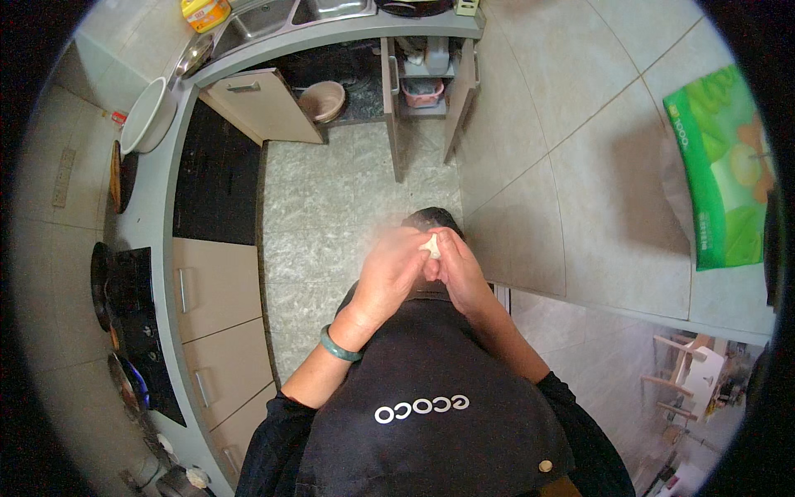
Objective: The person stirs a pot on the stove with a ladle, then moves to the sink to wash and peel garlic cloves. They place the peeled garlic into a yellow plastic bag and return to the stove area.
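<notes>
My two hands meet in front of my black apron [435,360], above the floor. Between their fingertips is a small whitish lump [431,246], soft-looking, its kind not plain. My left hand [394,261], with a green bangle [340,345] on its wrist, presses the lump from the left; its outer fingers are blurred. My right hand [458,264] pinches the other side, thumb on top and fingers curled beneath. The hands hide part of the lump.
Cabinet doors [264,105] stand ajar ahead, with a pinkish basin [322,101] inside. On the left counter are a white basin [148,118], a black cooktop [140,310] and a pan [127,385] with a blue glow beside it. A green printed bag [720,174] is at right.
</notes>
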`<state>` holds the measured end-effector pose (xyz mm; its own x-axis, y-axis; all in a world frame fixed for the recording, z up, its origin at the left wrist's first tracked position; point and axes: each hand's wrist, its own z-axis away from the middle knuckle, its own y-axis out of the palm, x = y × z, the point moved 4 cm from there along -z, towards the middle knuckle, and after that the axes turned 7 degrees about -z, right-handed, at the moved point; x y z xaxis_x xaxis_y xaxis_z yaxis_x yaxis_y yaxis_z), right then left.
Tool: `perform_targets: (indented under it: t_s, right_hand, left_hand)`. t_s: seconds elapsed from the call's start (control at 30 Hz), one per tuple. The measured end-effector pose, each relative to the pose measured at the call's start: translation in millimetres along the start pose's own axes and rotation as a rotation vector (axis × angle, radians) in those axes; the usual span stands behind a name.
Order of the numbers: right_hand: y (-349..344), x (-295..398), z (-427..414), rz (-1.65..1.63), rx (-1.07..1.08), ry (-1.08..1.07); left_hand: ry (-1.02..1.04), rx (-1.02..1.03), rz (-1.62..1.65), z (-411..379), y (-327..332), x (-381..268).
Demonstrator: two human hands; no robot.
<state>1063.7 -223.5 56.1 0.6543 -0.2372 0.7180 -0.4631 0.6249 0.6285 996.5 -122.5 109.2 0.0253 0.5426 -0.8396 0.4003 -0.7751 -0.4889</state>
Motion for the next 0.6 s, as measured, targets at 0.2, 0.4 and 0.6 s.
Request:
perform_targets:
  t_s: [0.2,0.4,0.6]
  right_hand:
    - [3.3,3.3,2.5,0.217,0.035,-0.083]
    - [8.1,17.9,8.2,0.738,-0.024,-0.228]
    - [12.2,17.3,9.8,0.885,0.013,-0.224]
  left_hand:
    - [-0.103,-0.034,0.087,3.2,-0.4,15.2]
    - [-0.166,0.036,0.14,3.6,-1.4,19.3]
    - [-0.198,-0.057,-0.095,12.6,11.2,38.1]
